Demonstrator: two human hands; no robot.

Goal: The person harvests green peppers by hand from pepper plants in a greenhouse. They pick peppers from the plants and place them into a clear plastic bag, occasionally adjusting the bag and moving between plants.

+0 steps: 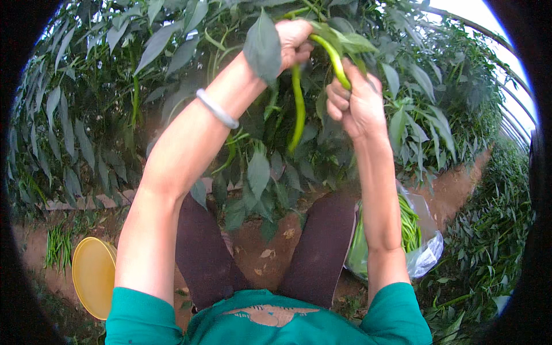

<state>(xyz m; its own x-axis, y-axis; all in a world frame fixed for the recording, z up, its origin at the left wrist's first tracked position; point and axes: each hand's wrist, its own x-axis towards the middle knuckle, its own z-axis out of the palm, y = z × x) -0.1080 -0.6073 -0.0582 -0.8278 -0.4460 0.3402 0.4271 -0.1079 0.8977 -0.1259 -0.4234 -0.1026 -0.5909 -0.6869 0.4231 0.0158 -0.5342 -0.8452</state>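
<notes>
Among the pepper plants, my right hand is closed around the lower end of a curved, bright green chili pepper. That pepper's upper end reaches a cluster of leaves beside my left hand. The fingers of my left hand are curled shut, and a second long green chili pepper hangs straight down from them, slightly blurred. A large leaf covers part of my left wrist and the back of that hand.
By my right knee sits a clear plastic bag filled with green chili peppers. A yellow plastic bucket tilts on the soil at left, near a pile of peppers. Dense pepper plants stand ahead, under curved greenhouse ribs.
</notes>
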